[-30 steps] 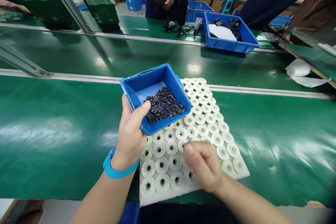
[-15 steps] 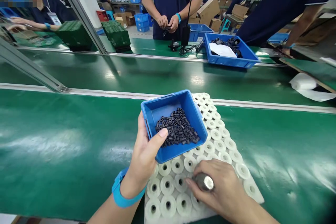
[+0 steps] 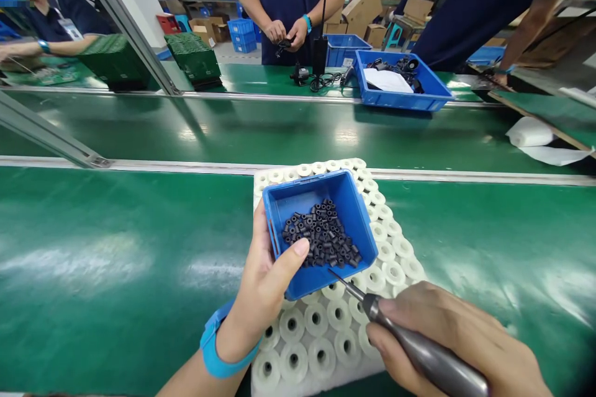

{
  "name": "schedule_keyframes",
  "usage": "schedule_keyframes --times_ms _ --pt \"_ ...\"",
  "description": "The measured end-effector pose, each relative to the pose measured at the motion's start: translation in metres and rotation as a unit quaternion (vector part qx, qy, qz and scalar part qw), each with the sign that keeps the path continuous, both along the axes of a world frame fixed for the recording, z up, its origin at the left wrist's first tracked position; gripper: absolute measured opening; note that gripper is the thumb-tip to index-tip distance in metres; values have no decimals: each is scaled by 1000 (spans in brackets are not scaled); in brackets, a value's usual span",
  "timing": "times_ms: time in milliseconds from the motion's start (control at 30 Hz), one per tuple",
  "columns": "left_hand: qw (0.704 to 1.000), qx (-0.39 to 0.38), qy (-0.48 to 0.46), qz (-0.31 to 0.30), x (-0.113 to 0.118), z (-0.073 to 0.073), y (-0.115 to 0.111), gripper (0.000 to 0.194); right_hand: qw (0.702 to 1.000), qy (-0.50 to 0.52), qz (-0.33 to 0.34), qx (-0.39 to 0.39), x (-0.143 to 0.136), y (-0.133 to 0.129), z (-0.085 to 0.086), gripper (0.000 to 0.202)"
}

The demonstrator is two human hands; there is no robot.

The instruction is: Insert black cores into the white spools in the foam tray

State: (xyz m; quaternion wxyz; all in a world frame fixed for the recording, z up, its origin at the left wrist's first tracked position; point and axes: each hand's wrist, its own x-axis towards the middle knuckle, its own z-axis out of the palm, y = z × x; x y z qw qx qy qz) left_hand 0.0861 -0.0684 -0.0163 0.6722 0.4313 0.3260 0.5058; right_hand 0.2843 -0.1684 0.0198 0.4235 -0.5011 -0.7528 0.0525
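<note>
My left hand [image 3: 265, 273] grips a small blue bin [image 3: 298, 189] by its left side, thumb hooked over the rim. Many short black tubes [image 3: 321, 232] lie loose inside the bin. My right hand [image 3: 447, 335] is closed around the dark grey handle of an awl [image 3: 405, 338] with a thin metal shaft. Its point is at the bin's near wall, close to the black tubes; I cannot tell whether it touches. Beneath the bin lies a pad of white rings [image 3: 321, 356] in rows, several with dark holes in their centres. The bin hides part of the pad.
The green work surface [image 3: 116, 273] carries the pad. Beyond a pale rail, a second green strip [image 3: 261, 127] runs across. Farther back are a blue crate [image 3: 395, 96] of black parts, stacked green boards [image 3: 193, 59] and a slanting metal post [image 3: 125, 18]. Several people work there.
My right hand has moved up from the white rings and tilted the awl, so its point now reaches the blue bin. The bin has shifted slightly right and down in view.
</note>
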Motion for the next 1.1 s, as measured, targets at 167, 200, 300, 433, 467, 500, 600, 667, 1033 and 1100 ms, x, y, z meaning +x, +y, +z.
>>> schedule_keyframes --times_ms 167,200,300,433,467,500,600,667,1033,1100 --pt "1000 -11 21 -2 3 6 -3 77 999 34 -9 31 -3 9 -9 14" --pt "1000 -11 27 0 3 6 -3 77 999 35 -6 29 -3 10 -12 15" --pt "999 -4 33 -2 3 6 -2 77 999 42 -3 31 -4 12 -17 17" --pt "1000 6 26 -14 2 5 -3 75 998 58 3 28 -8 12 -22 19" --pt "999 9 27 -13 2 5 -3 74 998 58 5 27 -9 13 -23 19" --pt "999 12 29 -13 2 5 -3 73 998 58 8 29 -10 13 -24 19" --pt "999 14 29 -13 2 5 -3 73 998 52 14 40 -12 13 -30 19" --pt "999 12 29 -15 2 5 -3 74 998 45 8 52 -14 12 -36 20" --pt "999 -37 31 -4 5 5 -6 79 989 56 -6 137 -13 3 -55 23" --pt "998 -52 31 16 5 6 -5 80 990 62 -12 126 -4 -9 -54 22"
